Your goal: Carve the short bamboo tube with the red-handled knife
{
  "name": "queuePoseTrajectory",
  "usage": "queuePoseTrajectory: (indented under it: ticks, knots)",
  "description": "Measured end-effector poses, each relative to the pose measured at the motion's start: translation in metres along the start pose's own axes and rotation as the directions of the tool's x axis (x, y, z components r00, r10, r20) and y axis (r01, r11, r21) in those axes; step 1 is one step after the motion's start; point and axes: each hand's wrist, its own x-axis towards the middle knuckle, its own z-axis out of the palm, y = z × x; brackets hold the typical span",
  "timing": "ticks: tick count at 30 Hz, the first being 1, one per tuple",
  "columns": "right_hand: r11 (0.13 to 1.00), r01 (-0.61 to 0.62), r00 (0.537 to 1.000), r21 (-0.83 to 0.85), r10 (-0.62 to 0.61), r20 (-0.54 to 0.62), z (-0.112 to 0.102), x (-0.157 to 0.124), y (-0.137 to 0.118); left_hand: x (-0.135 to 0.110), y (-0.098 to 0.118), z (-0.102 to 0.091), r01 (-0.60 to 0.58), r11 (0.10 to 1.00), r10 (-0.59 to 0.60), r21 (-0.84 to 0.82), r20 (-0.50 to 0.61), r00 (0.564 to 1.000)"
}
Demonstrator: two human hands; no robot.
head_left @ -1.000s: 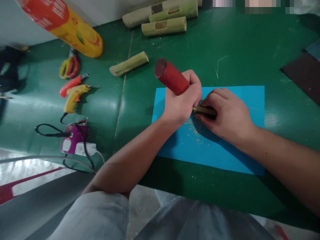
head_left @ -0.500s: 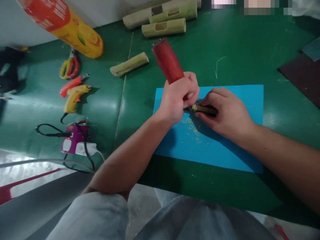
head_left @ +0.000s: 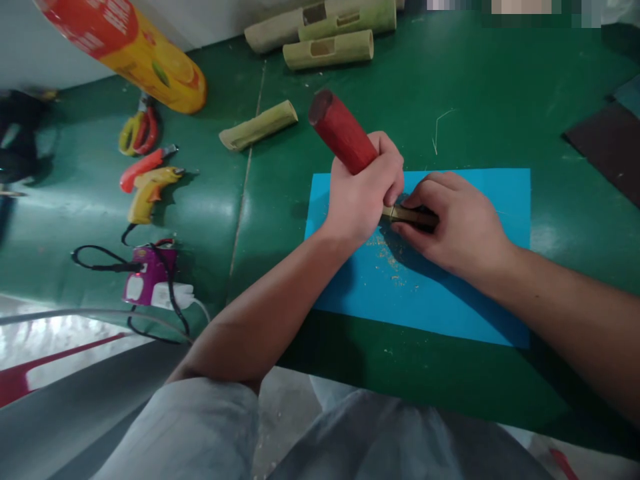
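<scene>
My left hand (head_left: pixel 356 197) is wrapped round the thick red handle (head_left: pixel 345 133) of a tool. That handle slants up and to the left, while the tool's working end is hidden by my hand. From the right, my right hand (head_left: pixel 463 227) pinches a narrow bamboo piece (head_left: pixel 411 215) between thumb and fingers. The bamboo's left end reaches my left hand, and its right end disappears into my right hand. Beneath both hands lies a blue sheet (head_left: pixel 475 303), with fine brownish shavings (head_left: pixel 389 257) scattered on it.
Several cut bamboo tubes (head_left: pixel 330 52) lie at the back; a shorter tube (head_left: pixel 259 125) is nearer. On the left are an orange drink bottle (head_left: pixel 165 70), scissors (head_left: pixel 137 130), a red-orange cutter (head_left: pixel 143 170), a yellow glue gun (head_left: pixel 153 190) and a purple power block (head_left: pixel 150 270) with cables.
My left hand has shifted slightly right along with the red handle, which now leans further left. More of the bamboo's left end is covered. My right hand keeps its grip.
</scene>
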Motion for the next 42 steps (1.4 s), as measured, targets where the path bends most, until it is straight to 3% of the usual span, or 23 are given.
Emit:
queuePoseTrajectory:
  ticks: [13,21,25,26,31,35,42]
  knots:
    - [1.0,0.012,1.0,-0.019,-0.012,-0.021,0.0029,-0.0015,0.0003,-0.0014,0.0014,0.0017,0.001,1.0,0.0,0.03,-0.025,1.0]
    - [0.997,0.073,0.997,-0.008,-0.073,-0.023,0.0038,-0.0021,0.0025,0.0009,0.0007,-0.0036,-0.052,0.991,0.028,0.125,0.184,0.982]
    - [0.996,0.087,0.996,0.015,-0.087,-0.017,0.006,-0.0041,0.0014,0.0001,0.001,-0.0004,-0.056,0.994,0.043,0.091,0.138,0.989]
    - [0.996,0.086,0.996,0.021,-0.085,-0.011,0.0061,-0.0046,0.0009,0.0002,0.0017,0.0001,-0.016,0.998,0.011,0.055,0.095,0.995]
    - [0.998,0.069,0.998,0.012,-0.069,-0.015,0.0047,-0.0045,0.0011,0.0028,0.0095,-0.0019,0.139,0.99,-0.137,-0.004,0.145,0.98]
    - [0.999,0.053,0.998,-0.001,-0.053,-0.019,0.0039,-0.0022,0.0028,0.0035,0.0078,-0.0015,0.026,0.998,-0.027,-0.053,-0.02,0.999]
    - [0.999,0.037,0.999,0.005,-0.036,-0.027,0.0042,-0.001,0.0022,-0.0019,0.0017,0.0007,-0.004,1.0,0.004,-0.007,0.005,1.0]
